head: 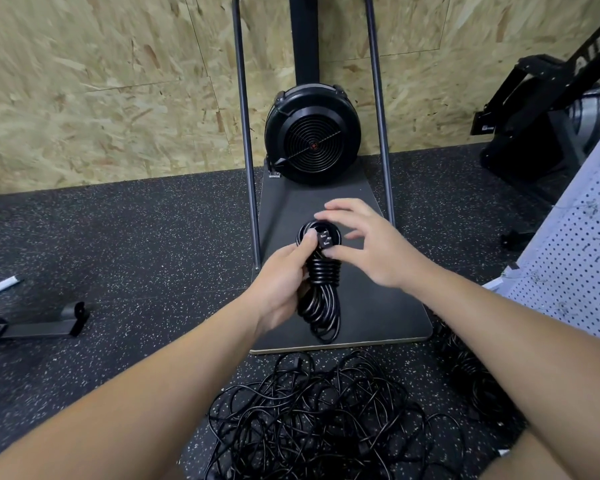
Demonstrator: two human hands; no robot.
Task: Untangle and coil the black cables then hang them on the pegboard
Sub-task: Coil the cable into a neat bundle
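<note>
Biggest thing first: chipboard wall (101,81) across the back, speckled rubber floor (118,237) below it. A fan machine (312,136) stands on its dark base plate (378,306) w/ two upright steel rails either side; that plate is the flat bit I'm working over. Second machine (541,109) at far right, well apart.

Pegboard (575,271) leans in at the right edge, white, just beside my right forearm, so the hang spot is near, a short swing right. Can't tell from here if hooks are on it.

Tangled pile of cables (326,417) sits on the floor btwn my forearms, just short of the plate's front edge. Plenty left to sort, I'd judge.

Coiled cable (321,289) is held up over the plate. Left hand (281,282) grips the bundle around its wrapped middle, thumb up near the top loop, prob. to stop the wraps slipping. Right hand (371,240) has fingers spread loose over the top, thumb touching the plug (326,239), looks like tucking the end in to lock the coil.

Room: open floor to the left; a metal bracket (32,323) lies there, well clear. Right side is tighter, w/ the pegboard edge and the near rail close to my right hand.
</note>
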